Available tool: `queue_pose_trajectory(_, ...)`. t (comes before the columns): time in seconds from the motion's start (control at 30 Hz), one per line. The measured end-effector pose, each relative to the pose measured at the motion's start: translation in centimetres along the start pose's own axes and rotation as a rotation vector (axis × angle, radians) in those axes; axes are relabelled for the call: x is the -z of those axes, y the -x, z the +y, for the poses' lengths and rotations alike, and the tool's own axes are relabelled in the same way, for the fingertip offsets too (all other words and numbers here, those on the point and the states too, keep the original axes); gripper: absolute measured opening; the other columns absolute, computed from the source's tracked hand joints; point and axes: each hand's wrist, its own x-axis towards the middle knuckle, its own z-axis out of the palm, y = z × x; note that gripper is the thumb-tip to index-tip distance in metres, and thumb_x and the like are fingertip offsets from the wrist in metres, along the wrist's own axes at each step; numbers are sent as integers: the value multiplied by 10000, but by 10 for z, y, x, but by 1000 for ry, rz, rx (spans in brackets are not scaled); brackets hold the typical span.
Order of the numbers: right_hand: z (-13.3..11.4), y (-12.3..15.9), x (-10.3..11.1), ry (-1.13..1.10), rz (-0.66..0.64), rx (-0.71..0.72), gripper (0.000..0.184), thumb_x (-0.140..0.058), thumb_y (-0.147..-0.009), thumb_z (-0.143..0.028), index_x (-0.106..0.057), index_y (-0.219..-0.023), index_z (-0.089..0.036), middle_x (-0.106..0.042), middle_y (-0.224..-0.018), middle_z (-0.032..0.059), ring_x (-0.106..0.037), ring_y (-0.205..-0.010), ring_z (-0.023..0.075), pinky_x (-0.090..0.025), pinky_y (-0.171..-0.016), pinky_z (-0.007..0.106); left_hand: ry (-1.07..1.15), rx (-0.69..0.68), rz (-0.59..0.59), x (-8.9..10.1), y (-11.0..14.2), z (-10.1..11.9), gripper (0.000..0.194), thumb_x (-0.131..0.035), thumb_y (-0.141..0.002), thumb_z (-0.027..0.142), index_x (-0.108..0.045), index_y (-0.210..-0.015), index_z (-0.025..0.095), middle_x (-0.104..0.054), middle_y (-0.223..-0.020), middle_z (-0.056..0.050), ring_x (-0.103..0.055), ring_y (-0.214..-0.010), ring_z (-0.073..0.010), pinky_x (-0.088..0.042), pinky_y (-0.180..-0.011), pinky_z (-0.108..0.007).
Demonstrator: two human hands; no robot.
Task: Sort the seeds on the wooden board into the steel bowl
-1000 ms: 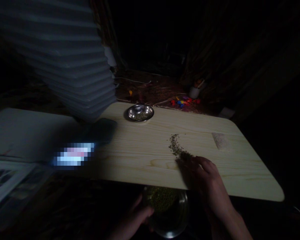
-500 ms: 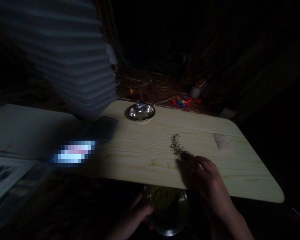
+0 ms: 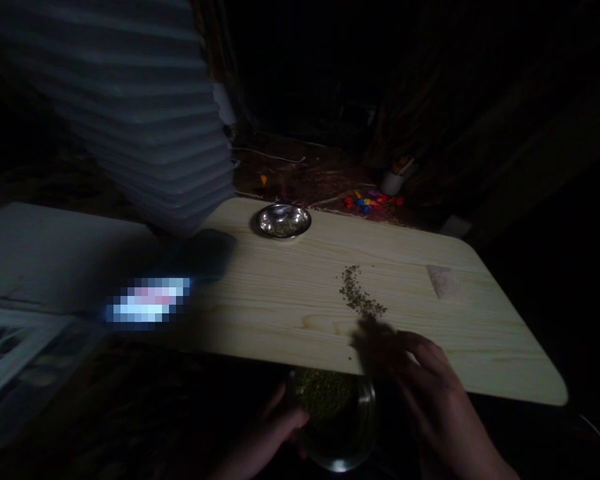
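My left hand (image 3: pixel 280 427) grips the left rim of a shiny metal bowl (image 3: pixel 343 460) just below the table's near edge. Small green grains (image 3: pixel 325 393) lie inside, mostly toward the bowl's far side. Over the table's near edge, to the right of the bowl, is my right hand (image 3: pixel 435 383). Its fingers are bent and apart, with the tips lost in shadow and nothing visibly held. Beyond those fingers, a curved trail of small greenish grains (image 3: pixel 355 290) lies on the wooden tabletop (image 3: pixel 280 300).
A smaller metal bowl (image 3: pixel 285 222) with some grains stands near the far edge. On the right lies a pale square patch (image 3: pixel 445 283). A lit screen (image 3: pixel 150 303) glows at left, below a pleated grey shade (image 3: pixel 145 120). Colourful small pieces (image 3: pixel 373 201) lie beyond the table.
My right hand has drawn back toward me and the near edge, uncovering the near end of the grain trail. A single grain now shows near the edge. My left hand and the bowl stay put.
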Motion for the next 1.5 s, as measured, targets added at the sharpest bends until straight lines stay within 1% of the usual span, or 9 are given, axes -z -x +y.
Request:
queue_pose_trajectory(0.13,21,14,7,30,91,-108,334,-543,-947,-149,-642,-1248,-253,-623,-1318,121,-566,-1228,311,-524,-960,506,-53,21,25,-4,-5,-2,331,-642,-866,378,-697,-1165,245,-709,-924,-52,-625,-1024,-290,-526,-888,-385)
queue_pose_trajectory(0.27,40,7,3,36,154,-180,372,-539,-931,-138,-639,-1271,-250,-624,-1324,125,-571,-1221,316,-511,-979,536,-47,-9,9,-8,-6,4,298,-633,-867,346,-703,-1137,241,-706,-945,-48,-627,-959,-267,-538,-858,-371)
queue_pose_trajectory(0.47,33,-4,-8,-22,162,-155,353,-549,-959,-162,-677,-1268,-273,-684,-1239,108,-617,-1151,294,-541,-952,489,-10,12,22,-9,-1,13,461,-672,-841,365,-634,-1293,279,-677,-1176,-62,-610,-1094,-288,-527,-928,-380)
queue_pose_trajectory(0.6,37,1,-5,-26,158,-165,307,-559,-980,-223,-681,-1259,-265,-678,-1262,114,-616,-1165,294,-542,-957,487,12,-4,-32,-8,-3,9,467,-626,-846,390,-626,-1290,247,-693,-1056,-64,-625,-892,-240,-537,-864,-389)
queue_pose_trajectory(0.77,51,-7,-6,23,256,-210,288,-548,-951,-193,-720,-1182,-215,-693,-1230,144,-638,-1119,302,-556,-926,484,-35,3,25,-8,-5,5,443,-654,-831,388,-650,-1251,246,-701,-1044,-68,-632,-960,-261,-544,-887,-387)
queue_pose_trajectory(0.93,44,-9,-9,-10,236,-203,290,-537,-977,-188,-718,-1203,-208,-712,-1199,137,-649,-1103,279,-552,-951,465,-96,25,18,-9,0,24,366,-656,-812,396,-718,-1127,220,-719,-916,-75,-643,-869,-280,-546,-812,-400)
queue_pose_trajectory(1.07,39,4,-4,-46,180,-199,286,-551,-995,-246,-694,-1243,-257,-695,-1226,117,-648,-1124,274,-563,-932,454,-90,17,24,-10,2,34,475,-642,-832,370,-645,-1290,244,-726,-1015,-66,-647,-987,-292,-535,-878,-395)
queue_pose_trajectory(1.3,42,20,3,-8,187,-227,292,-546,-990,-253,-684,-1247,-273,-684,-1245,111,-638,-1151,295,-561,-942,493,-37,48,-4,-10,1,27,423,-630,-850,312,-657,-1253,187,-729,-874,-55,-673,-856,-266,-555,-740,-342)
queue_pose_trajectory(1.5,30,46,6,10,183,-258,328,-560,-971,-230,-663,-1278,-278,-686,-1228,108,-646,-1139,298,-586,-911,481,9,46,-46,-15,-4,18,502,-605,-851,301,-567,-1332,164,-734,-909,-57,-682,-828,-247,-541,-714,-340)
